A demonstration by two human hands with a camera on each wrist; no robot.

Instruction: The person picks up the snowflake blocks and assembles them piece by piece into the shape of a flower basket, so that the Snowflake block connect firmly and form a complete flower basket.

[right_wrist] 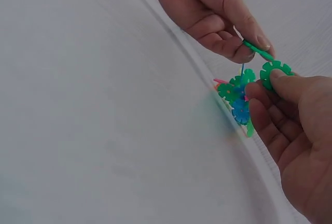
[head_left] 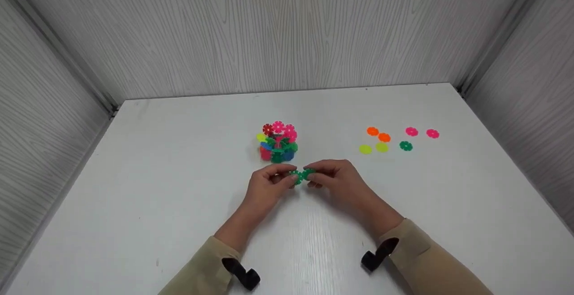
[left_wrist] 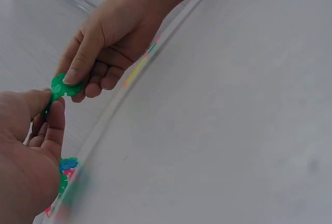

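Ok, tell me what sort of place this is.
Probably a small indoor work booth: a white table bounded by wood-grain panels, with loose flower-shaped discs and a built-up cluster of similar pieces on it.

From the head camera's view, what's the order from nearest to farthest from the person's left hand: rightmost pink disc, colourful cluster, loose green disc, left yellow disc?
1. Colourful cluster: just beyond the left hand.
2. Left yellow disc: off to the right.
3. Loose green disc: farther right.
4. Rightmost pink disc: farthest right.
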